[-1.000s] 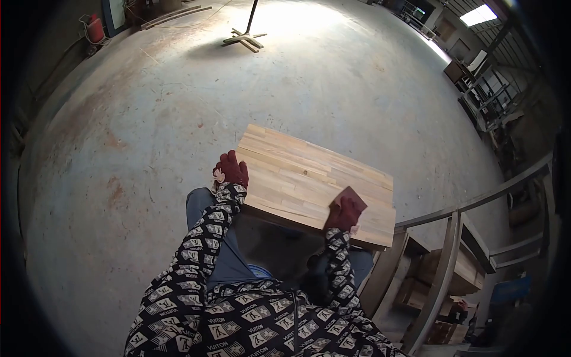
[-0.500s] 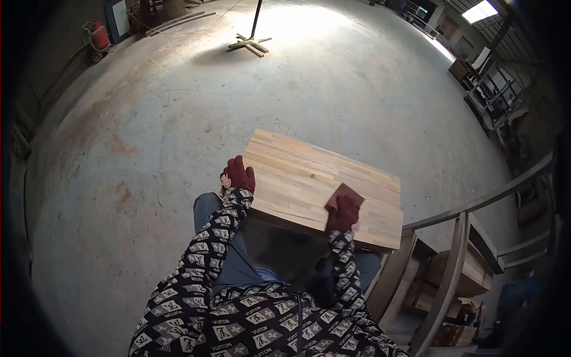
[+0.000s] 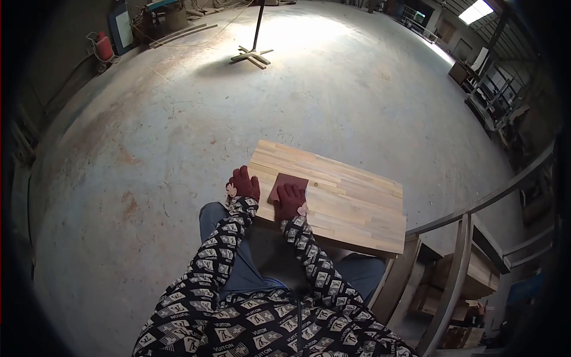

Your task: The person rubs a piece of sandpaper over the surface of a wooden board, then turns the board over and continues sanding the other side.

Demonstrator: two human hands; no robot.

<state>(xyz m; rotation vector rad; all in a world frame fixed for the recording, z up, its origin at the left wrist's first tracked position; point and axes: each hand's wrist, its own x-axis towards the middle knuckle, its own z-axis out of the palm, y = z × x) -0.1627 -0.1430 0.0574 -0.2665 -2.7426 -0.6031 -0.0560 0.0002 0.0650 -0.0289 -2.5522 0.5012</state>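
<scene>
Moved from the right side of the wooden panel [image 3: 351, 202], the gloved right hand [image 3: 290, 201] is seen laid flat on a reddish sanding sheet [image 3: 289, 181] at its left end, whose edge is clasped by the left hand [image 3: 242, 183] just beside it.

Rightward the board [image 3: 351, 199] lies bare (metal rail [image 3: 476, 206] beyond); left hand [image 3: 244, 183] blocks leftward.

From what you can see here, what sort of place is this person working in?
Probably a woodworking workshop: a glued wooden panel, sandpaper under the right hand, bare concrete floor.
</scene>
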